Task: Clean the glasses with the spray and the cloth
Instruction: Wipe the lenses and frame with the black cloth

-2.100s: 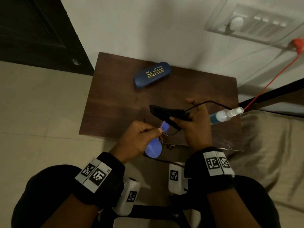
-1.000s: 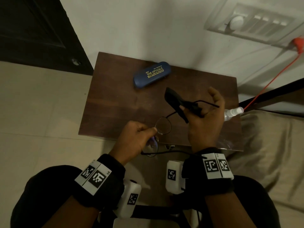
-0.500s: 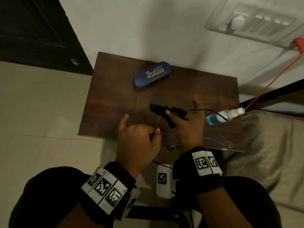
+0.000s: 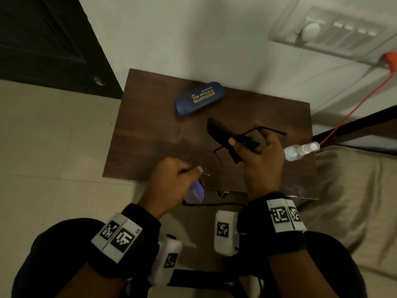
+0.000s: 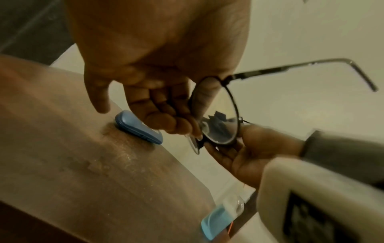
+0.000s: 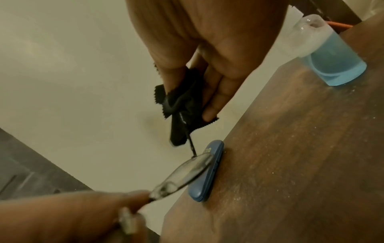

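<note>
The thin black-framed glasses (image 4: 211,163) hang over the front of the brown table (image 4: 150,125). My left hand (image 4: 196,169) pinches them at the bridge between the two round lenses (image 5: 218,118). My right hand (image 4: 242,145) pinches the black cloth (image 4: 221,132) round one temple arm, thumb on top. In the right wrist view the cloth (image 6: 182,105) is bunched between thumb and fingers, with the arm running down to a lens (image 6: 182,176). The spray bottle (image 4: 300,150), holding blue liquid (image 6: 332,62), lies on the table's right edge beside my right hand.
A blue glasses case (image 4: 199,97) lies at the back of the table near the wall. An orange cable (image 4: 354,112) runs down from the wall socket to the right. Beige bedding (image 4: 354,201) is right of the table, tiled floor to the left.
My right hand has risen and slid the cloth out along the temple arm. My left hand has turned back, so one lens now faces up instead of edge-on.
</note>
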`<state>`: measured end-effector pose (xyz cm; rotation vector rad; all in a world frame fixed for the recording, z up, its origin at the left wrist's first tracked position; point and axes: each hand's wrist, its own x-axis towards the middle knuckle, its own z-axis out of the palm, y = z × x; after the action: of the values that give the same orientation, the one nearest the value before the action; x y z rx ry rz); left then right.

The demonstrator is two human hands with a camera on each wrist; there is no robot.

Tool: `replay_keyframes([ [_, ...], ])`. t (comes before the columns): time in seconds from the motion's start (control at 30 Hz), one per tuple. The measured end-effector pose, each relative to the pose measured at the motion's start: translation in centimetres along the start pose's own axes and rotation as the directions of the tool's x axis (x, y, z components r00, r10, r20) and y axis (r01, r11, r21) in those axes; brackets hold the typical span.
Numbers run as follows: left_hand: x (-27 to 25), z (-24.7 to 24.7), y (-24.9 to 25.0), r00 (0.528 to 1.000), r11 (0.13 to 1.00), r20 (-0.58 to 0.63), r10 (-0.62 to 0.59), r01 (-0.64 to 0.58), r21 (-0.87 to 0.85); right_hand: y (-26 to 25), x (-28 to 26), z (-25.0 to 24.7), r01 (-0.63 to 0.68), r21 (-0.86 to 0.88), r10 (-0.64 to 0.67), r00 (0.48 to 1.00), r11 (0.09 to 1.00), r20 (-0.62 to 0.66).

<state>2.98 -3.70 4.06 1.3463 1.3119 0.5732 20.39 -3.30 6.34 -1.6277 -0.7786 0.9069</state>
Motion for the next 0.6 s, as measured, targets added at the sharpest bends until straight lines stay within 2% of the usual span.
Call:
replay_keyframes([
  [0.1,-0.1,-0.6,0.4,0.996,0.994,0.071,-0.059,0.066,-0.092,0.3,0.0,0.2,0.044,-0.102,-0.032,0.993,0.994,0.116],
  [0.17,-0.2,-0.6,0.6,0.988,0.987,0.097,-0.118,0.128,-0.102,0.5,0.1,0.2,0.059,-0.136,-0.042,0.991,0.989,0.129],
  [0.27,-0.2,-0.6,1.1,0.969,0.968,0.108,-0.221,0.231,-0.093,0.8,0.4,-0.3,0.059,-0.108,-0.054,0.997,0.992,0.053],
  [0.37,-0.2,-0.6,1.4,0.962,0.958,0.102,-0.254,0.265,-0.106,0.0,0.9,-1.2,0.069,-0.033,-0.07,0.997,0.997,-0.034],
  [0.47,-0.1,-0.5,1.6,0.952,0.946,0.121,-0.281,0.296,-0.135,-0.7,1.3,-2.0,0.113,0.03,-0.111,0.992,0.993,-0.058],
  [0.6,-0.1,-0.6,1.3,0.942,0.93,0.113,-0.317,0.332,-0.159,-1.2,1.0,-2.2,0.154,0.021,-0.152,0.986,0.988,-0.075],
])
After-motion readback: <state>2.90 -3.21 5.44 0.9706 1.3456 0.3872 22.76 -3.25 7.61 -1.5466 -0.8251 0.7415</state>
